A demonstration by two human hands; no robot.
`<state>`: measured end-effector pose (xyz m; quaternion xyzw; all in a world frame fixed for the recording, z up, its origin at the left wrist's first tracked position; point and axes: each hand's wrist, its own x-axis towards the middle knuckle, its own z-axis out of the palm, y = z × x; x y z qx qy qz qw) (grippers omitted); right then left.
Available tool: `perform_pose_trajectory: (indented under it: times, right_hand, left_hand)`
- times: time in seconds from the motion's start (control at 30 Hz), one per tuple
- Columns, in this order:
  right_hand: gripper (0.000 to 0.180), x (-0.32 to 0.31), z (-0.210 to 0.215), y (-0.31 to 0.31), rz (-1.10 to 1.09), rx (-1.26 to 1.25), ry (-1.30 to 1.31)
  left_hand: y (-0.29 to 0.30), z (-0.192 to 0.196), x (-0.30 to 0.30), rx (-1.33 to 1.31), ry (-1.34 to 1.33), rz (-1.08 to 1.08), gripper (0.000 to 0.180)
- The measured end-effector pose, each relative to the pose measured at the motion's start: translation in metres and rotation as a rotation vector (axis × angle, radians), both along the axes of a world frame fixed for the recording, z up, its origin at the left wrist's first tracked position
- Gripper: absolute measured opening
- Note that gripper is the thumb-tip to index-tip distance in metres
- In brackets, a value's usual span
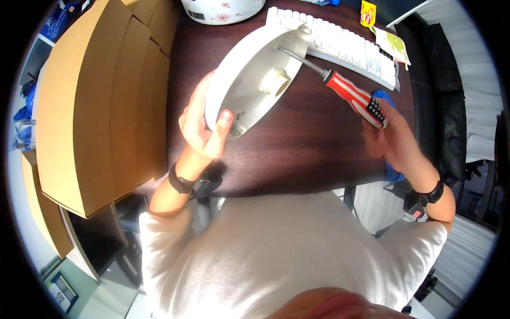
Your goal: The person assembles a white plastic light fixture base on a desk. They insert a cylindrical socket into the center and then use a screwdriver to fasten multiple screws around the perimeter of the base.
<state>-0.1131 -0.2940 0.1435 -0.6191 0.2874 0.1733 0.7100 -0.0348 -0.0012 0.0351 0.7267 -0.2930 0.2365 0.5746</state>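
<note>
My left hand [201, 125] grips a shallow white plastic housing [234, 80] by its near left rim, thumb over the edge. The housing is tilted up above the table, its hollow side facing right, with a cream round collar [275, 82] inside. Small dark marks show near my thumb; I cannot tell if they are slots or loose pieces. My right hand [396, 133] is closed around the handle end of a screwdriver [350, 95] with a red, white and star-patterned handle. Its metal shaft points up and left, with the tip at the housing's inner far side.
A large cardboard box [106, 106] stands along the left side of the dark wooden table [297, 154]. Beyond the housing lie a white keyboard [345, 45] and a white flower-printed container [223, 10]. A yellow packet [367, 13] sits far right; blue material [393, 173] is by my right hand.
</note>
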Motion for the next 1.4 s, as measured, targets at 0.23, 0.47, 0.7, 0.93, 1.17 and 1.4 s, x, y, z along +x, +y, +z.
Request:
perform_pose_trajectory:
  times: [0.23,0.47,0.7,0.93,1.17,1.4]
  right_hand:
    - [0.044,-0.006,-0.005,-0.018,0.162,0.185,0.053]
    - [0.045,-0.004,0.003,0.01,0.143,-0.152,0.021]
    - [0.046,-0.01,-0.011,-0.016,0.318,0.205,-0.02]
    - [0.046,-0.012,-0.01,0.008,0.164,-0.08,-0.025]
    - [0.05,-0.012,-0.018,-0.012,0.218,0.297,0.099]
    - [0.042,-0.018,-0.024,-0.007,0.194,-0.158,-0.131]
  left_hand:
    - [-0.004,0.002,0.002,0.007,-0.028,-0.005,0.053]
    - [0.0,-0.002,0.0,-0.002,-0.012,-0.003,0.053]
    - [-0.002,-0.003,0.002,-0.024,0.005,0.005,0.054]
    - [0.001,-0.002,-0.002,0.031,-0.005,-0.004,0.053]
    - [-0.003,-0.002,0.001,0.003,-0.005,0.002,0.053]
    - [-0.002,-0.002,-0.001,0.005,0.015,0.013,0.054]
